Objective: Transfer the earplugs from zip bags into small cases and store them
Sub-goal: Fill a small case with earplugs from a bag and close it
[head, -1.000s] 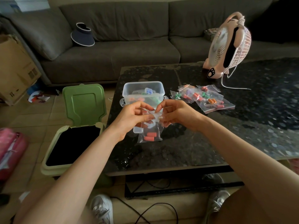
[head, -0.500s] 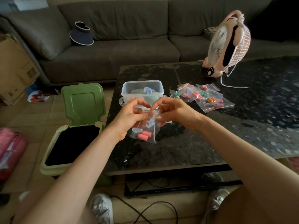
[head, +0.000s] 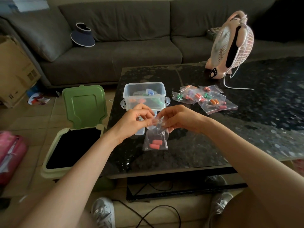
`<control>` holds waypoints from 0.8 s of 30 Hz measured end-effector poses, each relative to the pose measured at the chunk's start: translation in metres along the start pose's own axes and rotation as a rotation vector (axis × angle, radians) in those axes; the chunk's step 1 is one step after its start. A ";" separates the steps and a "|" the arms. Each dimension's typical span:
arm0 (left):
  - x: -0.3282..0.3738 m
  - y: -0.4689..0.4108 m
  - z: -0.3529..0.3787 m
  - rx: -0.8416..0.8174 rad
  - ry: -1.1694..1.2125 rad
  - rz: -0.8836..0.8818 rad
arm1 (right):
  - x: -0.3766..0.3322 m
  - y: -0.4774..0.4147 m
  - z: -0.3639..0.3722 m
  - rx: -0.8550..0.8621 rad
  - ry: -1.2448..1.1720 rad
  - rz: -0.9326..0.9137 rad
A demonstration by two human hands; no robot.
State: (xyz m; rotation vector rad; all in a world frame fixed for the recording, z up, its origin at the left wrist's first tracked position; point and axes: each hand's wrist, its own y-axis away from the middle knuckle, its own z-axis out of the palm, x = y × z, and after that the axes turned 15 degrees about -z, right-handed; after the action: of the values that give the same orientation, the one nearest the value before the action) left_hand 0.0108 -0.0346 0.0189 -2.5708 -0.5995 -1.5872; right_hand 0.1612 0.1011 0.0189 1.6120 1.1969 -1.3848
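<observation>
While both hands are meeting over the near middle of the table, the scene is reading like this:

Left hand: the left hand (head: 136, 120) is pinching one side of the mouth of the zip bag (head: 156, 137), fingers closed on the film.
Right hand: the right hand (head: 178, 118) is pinching the opposite lip, fingers likewise closed on the film.
Bag: it is hanging straight down from both grips, long axis vertical, mouth up between the fingertips; whether its seal is parted I cannot tell.
Earplugs: the coral earplugs (head: 155, 144) are lying at the bag's bottom, directly below the hands and equally near each.
Case: a small clear case (head: 139, 131) is sitting on the table (head: 246, 129) just behind the bag, nearer the left hand.
Storage: the clear tub (head: 144, 94) is standing beyond the hands; more filled bags (head: 205, 99) are lying to its right.
Step, as I judge it: opening the seal, then tipping toward the case.
</observation>
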 end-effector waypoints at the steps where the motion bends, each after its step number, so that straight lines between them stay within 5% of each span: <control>1: 0.000 0.000 -0.001 0.019 0.038 0.030 | -0.001 0.001 0.001 0.008 -0.008 0.003; 9: -0.012 0.003 -0.010 0.181 0.418 -0.120 | 0.000 0.008 0.005 -0.062 -0.096 0.070; 24: -0.051 0.024 0.008 -0.039 0.617 -0.508 | 0.015 0.024 0.013 -0.031 0.009 0.018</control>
State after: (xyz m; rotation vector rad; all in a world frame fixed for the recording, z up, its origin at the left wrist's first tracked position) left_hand 0.0063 -0.0693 -0.0261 -1.8463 -1.1946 -2.3996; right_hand 0.1796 0.0844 0.0003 1.6057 1.2005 -1.3431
